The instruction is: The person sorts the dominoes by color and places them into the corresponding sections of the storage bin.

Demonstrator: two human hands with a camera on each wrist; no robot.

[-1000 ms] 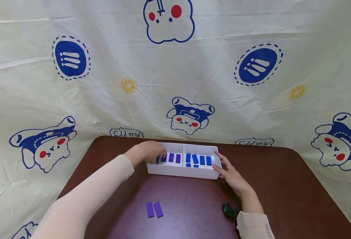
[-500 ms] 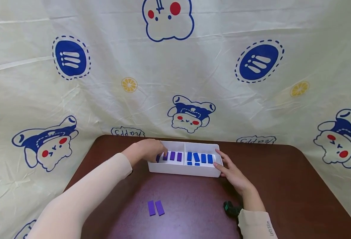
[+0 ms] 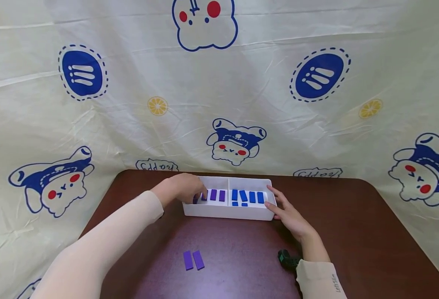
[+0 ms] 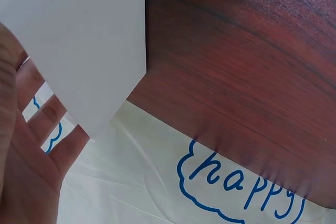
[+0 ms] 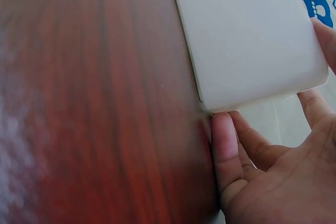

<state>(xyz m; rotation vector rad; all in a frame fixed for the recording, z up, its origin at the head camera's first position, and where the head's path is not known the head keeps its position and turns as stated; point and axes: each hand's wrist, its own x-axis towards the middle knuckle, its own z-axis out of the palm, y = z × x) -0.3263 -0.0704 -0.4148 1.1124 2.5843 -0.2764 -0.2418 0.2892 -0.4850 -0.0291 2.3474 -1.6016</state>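
A white two-compartment box (image 3: 227, 212) sits near the table's far edge. My left hand (image 3: 182, 187) reaches over its left end, fingers bent down into the left compartment. There the fingertips pinch a purple tile (image 3: 204, 197), partly covered by the hand; in the left wrist view the box wall hides those fingertips. Two more purple tiles (image 3: 217, 195) show beside it. My right hand (image 3: 292, 218) grips the box's right end; in the right wrist view its fingers (image 5: 224, 137) touch the lower edge. Several blue tiles (image 3: 252, 197) lie in the right compartment.
Two purple tiles (image 3: 193, 260) lie on the dark wooden table (image 3: 238, 249) in front of the box. A black-and-green strapped device (image 3: 288, 260) is by the right wrist. A printed cloth (image 3: 189, 137) hangs behind the table.
The head view shifts slightly. My left hand stays in the left compartment with only slight finger movement, and my right hand keeps its grip on the box end.
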